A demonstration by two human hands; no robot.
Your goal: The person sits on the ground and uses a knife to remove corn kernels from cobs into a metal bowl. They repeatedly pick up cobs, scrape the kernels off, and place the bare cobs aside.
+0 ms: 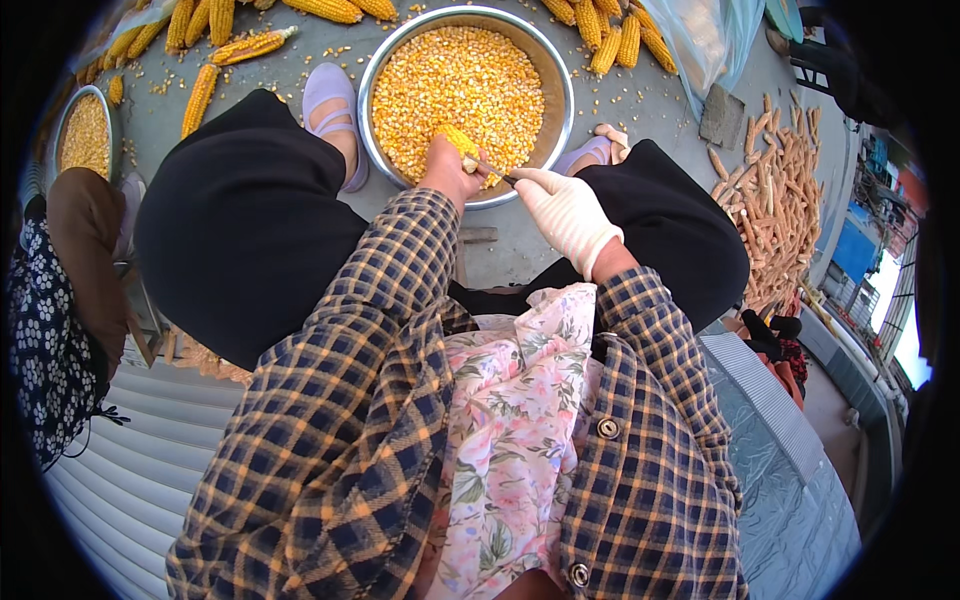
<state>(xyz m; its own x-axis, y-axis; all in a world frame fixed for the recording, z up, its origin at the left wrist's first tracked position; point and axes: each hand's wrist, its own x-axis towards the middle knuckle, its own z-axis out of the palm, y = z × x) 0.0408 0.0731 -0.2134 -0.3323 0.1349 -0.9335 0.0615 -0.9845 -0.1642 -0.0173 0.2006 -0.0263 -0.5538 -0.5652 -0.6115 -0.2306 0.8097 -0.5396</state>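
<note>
Between my feet stands a round metal basin (564, 112), holding a deep layer of loose yellow corn kernels (457, 82). My left hand (448, 171), bare, grips an ear of corn (457, 140) over the basin's near side. In my right hand (559, 210), which wears a pale striped glove, is a thin pointed metal tool (495, 171) with a dark part by the fingers. The tool's shaft reaches left to the near end of the ear; whether its tip touches the kernels there is hard to tell.
Unshelled ears (221, 22) lie beyond the basin at the left, more ears (607, 34) at the right. A heap of stripped cobs (776, 210) and a grey block (722, 116) are on the right. At far left a person (86, 225) sits by another basin of kernels (116, 135).
</note>
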